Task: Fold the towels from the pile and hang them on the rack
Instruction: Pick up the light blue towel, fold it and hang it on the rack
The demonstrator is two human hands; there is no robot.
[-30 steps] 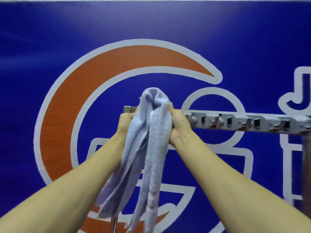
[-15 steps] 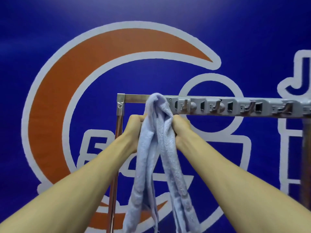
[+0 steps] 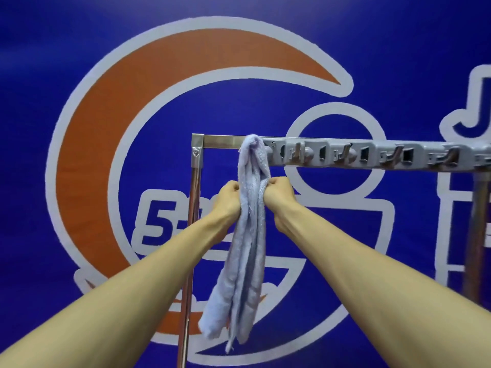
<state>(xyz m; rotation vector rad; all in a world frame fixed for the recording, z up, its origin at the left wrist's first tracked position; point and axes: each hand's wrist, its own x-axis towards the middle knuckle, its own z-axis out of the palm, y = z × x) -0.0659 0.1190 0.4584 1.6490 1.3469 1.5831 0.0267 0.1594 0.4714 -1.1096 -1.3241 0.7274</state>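
A pale blue towel [image 3: 248, 248] hangs bunched over the top bar of a metal rack [image 3: 220, 141], close to the bar's left corner. Its two halves fall together in a narrow bundle down past the middle of the view. My left hand [image 3: 228, 196] grips the towel's left side a little below the bar. My right hand [image 3: 279, 192] grips its right side at the same height. Both fists are curled into the cloth and pinch it between them.
A grey strip of several hooks [image 3: 372, 155] runs along the bar to the right of the towel. The rack's left post [image 3: 192, 221] drops straight down beside my left wrist, another post [image 3: 478, 235] stands at the right. Behind is a blue banner with an orange crescent [image 3: 106, 142].
The towel went from being held above the bar to hanging over it. Both hands slid down from the bar level to a grip lower on the towel.
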